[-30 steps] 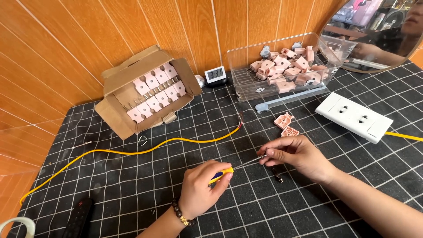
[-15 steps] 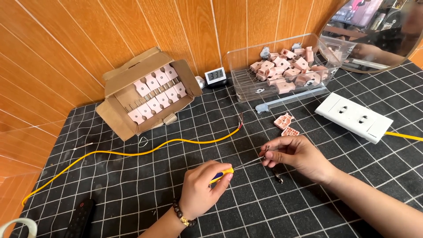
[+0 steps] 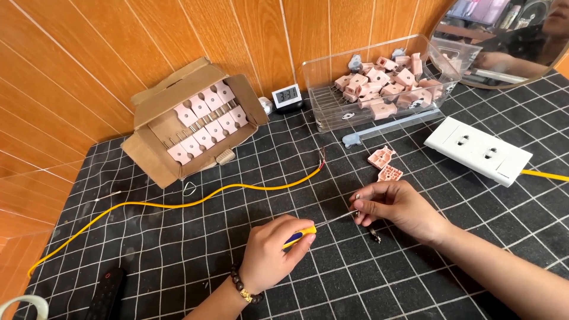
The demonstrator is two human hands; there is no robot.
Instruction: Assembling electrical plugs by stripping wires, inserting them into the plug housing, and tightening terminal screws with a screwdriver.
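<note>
between both hands [image 3: 269,253], screwdriver [image 3: 320,223]

Left hand [image 3: 269,255] sits curled low in the middle of the frame; right hand [image 3: 394,204] is pinched, forearm running to lower right.

Black gridded mat [image 3: 178,249], cardboard box [image 3: 189,121], yellow cable [image 3: 195,201], clear bin [image 3: 379,83], white socket strip [image 3: 477,149], remote [image 3: 106,290]
</note>
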